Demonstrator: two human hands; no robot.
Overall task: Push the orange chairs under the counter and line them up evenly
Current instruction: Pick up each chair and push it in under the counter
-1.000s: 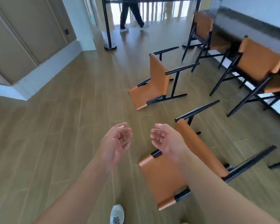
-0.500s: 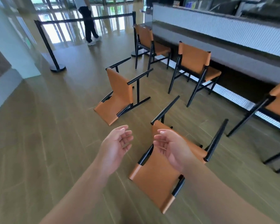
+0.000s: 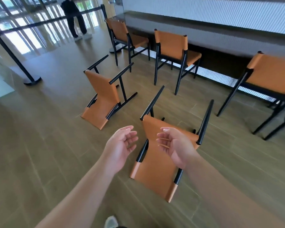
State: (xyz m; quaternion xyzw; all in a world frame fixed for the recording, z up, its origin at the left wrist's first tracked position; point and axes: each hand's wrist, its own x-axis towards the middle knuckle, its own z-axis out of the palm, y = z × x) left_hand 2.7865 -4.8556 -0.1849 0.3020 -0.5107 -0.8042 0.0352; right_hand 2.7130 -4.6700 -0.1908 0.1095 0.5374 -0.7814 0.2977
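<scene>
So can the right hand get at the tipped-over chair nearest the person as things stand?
Probably yes. The right hand is open and hovers just above the nearest tipped chair, holding nothing, and nothing lies between them. The left hand hangs empty beside it.

Wood-plank floor [image 3: 39, 145], ribbed white wall [image 3: 220, 15], black barrier post [image 3: 15, 58], bright glossy windows [image 3: 15, 7]

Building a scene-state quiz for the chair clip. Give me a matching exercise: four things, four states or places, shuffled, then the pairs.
Things
1. nearest chair
2. middle chair at the counter
3. left hand
4. barrier post

States or places
A. open, palm up, holding nothing
B. tipped over on its back, legs pointing up
C. upright, seat toward the counter
D. standing on a round base, far left

Pairs: 1-B, 2-C, 3-A, 4-D
</scene>
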